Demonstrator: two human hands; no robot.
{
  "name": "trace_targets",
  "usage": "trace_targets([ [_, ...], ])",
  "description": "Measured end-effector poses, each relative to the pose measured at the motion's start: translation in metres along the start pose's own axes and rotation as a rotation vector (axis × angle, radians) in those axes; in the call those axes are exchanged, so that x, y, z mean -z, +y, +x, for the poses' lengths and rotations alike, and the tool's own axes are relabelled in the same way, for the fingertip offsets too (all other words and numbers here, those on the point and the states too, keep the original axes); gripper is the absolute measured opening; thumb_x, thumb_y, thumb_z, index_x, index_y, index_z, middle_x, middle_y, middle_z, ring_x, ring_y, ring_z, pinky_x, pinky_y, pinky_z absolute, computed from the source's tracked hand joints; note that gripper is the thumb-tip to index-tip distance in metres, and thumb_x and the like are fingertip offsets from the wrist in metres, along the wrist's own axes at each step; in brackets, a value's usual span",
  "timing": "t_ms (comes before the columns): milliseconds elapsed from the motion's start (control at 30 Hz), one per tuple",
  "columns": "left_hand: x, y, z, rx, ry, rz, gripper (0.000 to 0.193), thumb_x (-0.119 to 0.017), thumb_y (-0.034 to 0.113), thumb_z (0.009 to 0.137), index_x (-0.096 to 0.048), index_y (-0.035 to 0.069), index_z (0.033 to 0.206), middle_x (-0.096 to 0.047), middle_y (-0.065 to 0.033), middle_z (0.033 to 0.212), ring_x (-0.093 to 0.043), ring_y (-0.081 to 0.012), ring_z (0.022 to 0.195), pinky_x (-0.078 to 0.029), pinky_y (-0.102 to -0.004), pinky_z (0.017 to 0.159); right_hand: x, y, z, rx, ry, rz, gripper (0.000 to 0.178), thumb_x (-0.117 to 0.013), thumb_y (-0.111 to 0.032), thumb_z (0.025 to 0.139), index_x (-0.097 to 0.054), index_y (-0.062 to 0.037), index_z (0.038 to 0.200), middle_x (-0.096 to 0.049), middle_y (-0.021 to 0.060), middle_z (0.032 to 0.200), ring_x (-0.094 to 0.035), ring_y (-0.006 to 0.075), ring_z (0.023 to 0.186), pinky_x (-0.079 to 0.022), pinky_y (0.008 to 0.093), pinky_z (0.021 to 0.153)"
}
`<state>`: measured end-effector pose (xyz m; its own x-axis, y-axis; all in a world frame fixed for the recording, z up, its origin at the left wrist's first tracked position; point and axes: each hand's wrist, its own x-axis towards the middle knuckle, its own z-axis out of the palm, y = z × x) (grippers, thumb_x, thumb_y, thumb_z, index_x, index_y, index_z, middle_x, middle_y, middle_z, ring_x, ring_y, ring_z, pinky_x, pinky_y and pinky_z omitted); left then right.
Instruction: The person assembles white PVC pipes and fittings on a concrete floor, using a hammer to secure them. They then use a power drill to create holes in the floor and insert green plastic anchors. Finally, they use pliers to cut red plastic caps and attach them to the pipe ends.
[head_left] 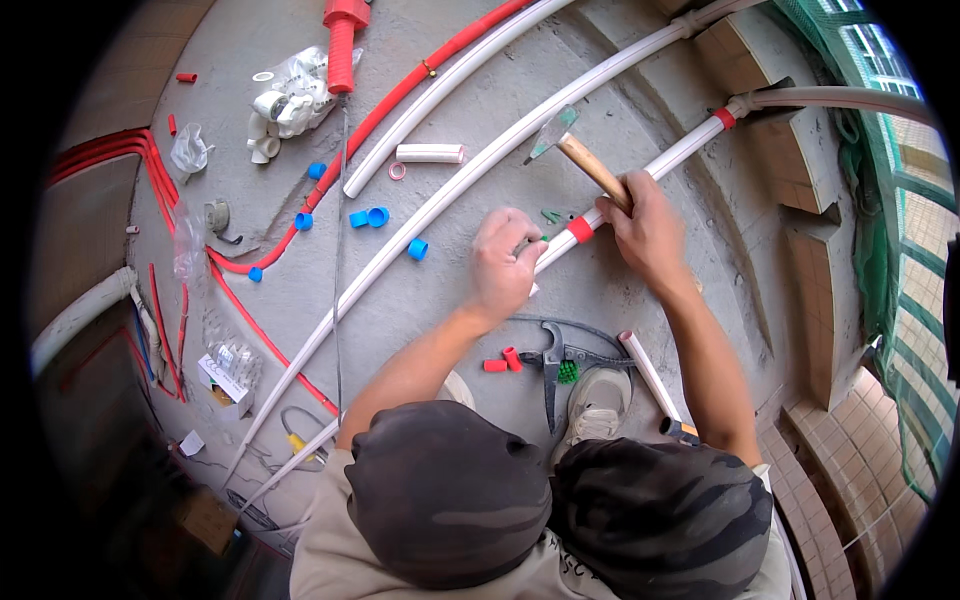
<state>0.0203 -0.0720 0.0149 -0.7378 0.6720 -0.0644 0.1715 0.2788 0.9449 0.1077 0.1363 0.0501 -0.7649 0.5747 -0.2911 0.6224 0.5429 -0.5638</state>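
My right hand (648, 228) grips the wooden handle of a hammer (593, 170), whose worn, green-stained head points up and to the left. Under that hand runs a white pipe (668, 160) with a red band (581, 230) round it. Just left of the band, my left hand (503, 262) is closed in a pinch beside the pipe. A small green tip shows at its fingers, but what they hold is too small to make out. Small green pieces (551, 215) lie on the concrete between my hands.
Near my shoe are a black claw-shaped tool (552, 365), green plugs (568, 372) and short red tubes (495, 366). Blue caps (377, 217) and a cut white pipe (430, 153) lie left. Long white and red pipes (400, 88) cross the floor. Concrete steps (800, 160) and green netting (885, 200) stand right.
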Motion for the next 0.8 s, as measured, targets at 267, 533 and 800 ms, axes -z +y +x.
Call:
trace_targets([
  [267, -0.008, -0.027, 0.054, -0.307, -0.103, -0.074, 0.031, -0.073, -0.013, 0.08, -0.075, 0.002, 0.106, -0.071, -0.0135, 0.093, -0.07, -0.0293, 0.086, -0.056, -0.0359, 0.077, -0.004, 0.0, 0.005, 0.012, 0.018, 0.057, 0.024, -0.077, -0.021, 0.09, -0.065, -0.0074, 0.106, -0.067, 0.0132, 0.099, -0.067, 0.0382, 0.087, -0.052, 0.0466, 0.074],
  [533, -0.017, -0.042, 0.066, -0.367, -0.176, -0.022, 0.02, -0.075, -0.011, 0.075, -0.067, 0.002, 0.088, -0.071, -0.0126, 0.087, -0.069, -0.0314, 0.082, -0.055, -0.0409, 0.073, -0.005, 0.001, 0.006, 0.016, 0.027, 0.075, 0.024, -0.077, -0.021, 0.091, -0.065, -0.0082, 0.106, -0.067, 0.0104, 0.099, -0.068, 0.0356, 0.086, -0.053, 0.0452, 0.072],
  [800, -0.015, -0.039, 0.069, -0.578, -0.201, 0.111, 0.021, -0.068, -0.011, 0.07, -0.064, 0.001, 0.087, -0.069, -0.013, 0.089, -0.066, -0.0347, 0.08, -0.054, -0.0434, 0.071, -0.006, 0.001, 0.006, 0.031, 0.02, 0.102, 0.025, -0.077, -0.02, 0.09, -0.064, -0.0083, 0.107, -0.068, 0.0105, 0.101, -0.069, 0.0363, 0.087, -0.054, 0.0463, 0.073],
])
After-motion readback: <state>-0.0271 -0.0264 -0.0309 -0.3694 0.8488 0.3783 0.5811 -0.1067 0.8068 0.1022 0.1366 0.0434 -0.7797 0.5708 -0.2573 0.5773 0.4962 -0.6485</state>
